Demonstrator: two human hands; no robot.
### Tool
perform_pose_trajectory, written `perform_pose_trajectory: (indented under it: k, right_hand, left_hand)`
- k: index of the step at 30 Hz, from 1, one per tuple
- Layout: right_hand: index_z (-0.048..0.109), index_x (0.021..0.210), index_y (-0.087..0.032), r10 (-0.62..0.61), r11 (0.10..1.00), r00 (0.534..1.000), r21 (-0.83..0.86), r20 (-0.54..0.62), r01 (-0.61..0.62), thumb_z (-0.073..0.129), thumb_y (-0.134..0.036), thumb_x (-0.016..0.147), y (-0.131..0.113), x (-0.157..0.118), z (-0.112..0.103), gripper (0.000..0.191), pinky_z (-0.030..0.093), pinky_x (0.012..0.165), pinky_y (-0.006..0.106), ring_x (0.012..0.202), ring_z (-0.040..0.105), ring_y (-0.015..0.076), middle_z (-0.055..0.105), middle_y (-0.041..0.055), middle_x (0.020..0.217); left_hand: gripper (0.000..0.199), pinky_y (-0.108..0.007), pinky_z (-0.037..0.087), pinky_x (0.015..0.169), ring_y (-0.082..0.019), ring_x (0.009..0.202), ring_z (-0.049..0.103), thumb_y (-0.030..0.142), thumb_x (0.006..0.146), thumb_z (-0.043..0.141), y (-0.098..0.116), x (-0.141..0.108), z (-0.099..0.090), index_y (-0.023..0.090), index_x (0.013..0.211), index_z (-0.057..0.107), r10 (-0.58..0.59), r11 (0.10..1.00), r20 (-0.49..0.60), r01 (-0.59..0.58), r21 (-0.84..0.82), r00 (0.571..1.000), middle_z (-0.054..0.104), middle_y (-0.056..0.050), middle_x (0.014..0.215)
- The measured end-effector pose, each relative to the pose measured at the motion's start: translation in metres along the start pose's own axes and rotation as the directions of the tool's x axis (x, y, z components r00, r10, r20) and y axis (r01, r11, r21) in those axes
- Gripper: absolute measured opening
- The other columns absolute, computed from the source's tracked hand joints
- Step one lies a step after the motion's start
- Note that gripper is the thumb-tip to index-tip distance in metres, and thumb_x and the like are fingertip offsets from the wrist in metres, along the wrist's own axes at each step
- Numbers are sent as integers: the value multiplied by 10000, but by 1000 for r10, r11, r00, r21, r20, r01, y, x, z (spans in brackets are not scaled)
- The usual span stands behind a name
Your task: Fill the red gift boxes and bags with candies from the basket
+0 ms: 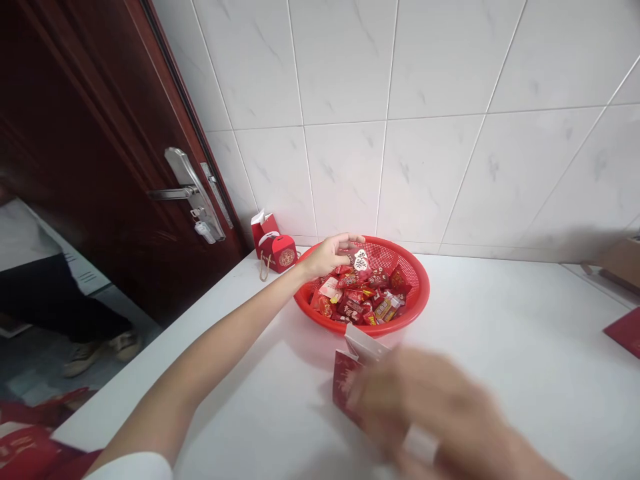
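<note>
My left hand (334, 256) is over the back left of a red plastic basket (423, 293), thumb and fingers pinched on a dark red wrapped candy (361, 260) with pale lettering. Below it lie many more wrapped candies (353, 308), in red, gold and pink. In front of the basket stands a small red paper gift box (345, 383), its pale top flaps raised. My right hand (425, 400) is smeared by motion and covers the box's right side. A small white piece (421, 445) shows among its fingers; what it is I cannot make out.
Two red gift boxes (277, 253) with a cord handle stand by the tiled wall. A cardboard box (620, 263) and a red item (625, 332) are at the right. A dark door (100, 133) with keys and a person's legs (55, 300) are left, beyond the white table's (500, 320) edge.
</note>
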State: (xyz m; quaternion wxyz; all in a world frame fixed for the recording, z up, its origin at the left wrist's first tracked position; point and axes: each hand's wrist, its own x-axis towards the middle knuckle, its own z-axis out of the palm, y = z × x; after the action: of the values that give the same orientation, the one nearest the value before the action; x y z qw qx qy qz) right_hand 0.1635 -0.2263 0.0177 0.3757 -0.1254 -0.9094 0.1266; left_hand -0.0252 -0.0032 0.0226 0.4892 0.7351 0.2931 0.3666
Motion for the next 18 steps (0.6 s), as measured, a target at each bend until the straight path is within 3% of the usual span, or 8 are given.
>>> perform_pose_trajectory:
  k: [1,2,3,5,6,9,14,18]
  right_hand:
    - [708,1110,-267,99,994,986,-35,-131,-105,603,-281,979,14,5,-16,169,609,796,374,984,727,260,755,103,1090]
    - [714,1026,-258,263,951,866,-38,-426,-308,615,-287,969,31,10,-30,118,608,772,362,907,735,242,765,79,1003]
    - [707,991,-244,390,884,717,18,-577,-466,652,-328,947,49,15,-41,110,606,763,357,878,733,234,765,72,972]
    - [695,1037,-221,610,755,562,195,-559,-626,783,-426,829,84,26,-52,305,604,720,352,850,733,239,765,92,998]
    - [688,1077,-215,709,692,533,309,-462,-652,817,-461,785,98,30,-53,403,600,676,345,797,735,233,767,98,990]
    - [673,1116,-191,788,575,583,571,-196,-586,811,-574,751,126,35,-43,547,609,678,355,739,741,221,773,83,911]
    - [671,926,-191,813,534,525,682,-252,-500,866,-618,628,143,28,-29,556,594,591,325,700,724,222,741,45,795]
    - [592,790,-214,865,488,386,713,-320,-503,861,-567,618,155,20,-25,476,575,560,294,653,702,192,709,9,734]
  left_hand:
    - [471,-266,522,802,-233,1149,636,112,667,719,5,-1,1,162,1133,673,-1,1000,4,1,-6,1000,700,-108,1208]
    - [477,-271,527,804,-231,1129,646,124,689,736,9,-2,3,161,1158,660,-1,1000,11,1,-10,1000,703,-110,1194]
    - [477,-276,531,813,-227,1107,659,137,711,750,13,-3,6,159,1177,649,3,1000,17,-2,-14,1000,708,-111,1182]
    - [469,-285,536,838,-211,1064,679,166,763,763,20,-2,14,162,1212,628,19,1000,29,-18,-22,999,715,-116,1185]
    - [467,-288,537,846,-201,1038,688,182,790,759,23,-1,18,168,1235,617,26,999,34,-25,-23,999,719,-117,1188]
    - [484,-295,538,853,-183,981,697,205,822,746,26,4,28,180,1281,594,52,998,22,-52,20,998,733,-104,1138]
    - [426,-302,541,824,-187,941,693,256,816,725,18,6,18,156,1223,646,49,955,-7,-45,293,999,724,-95,1120]
    - [324,-297,514,821,-218,957,681,320,806,698,8,-5,-12,154,1085,714,-211,774,155,68,630,965,750,-89,1072]
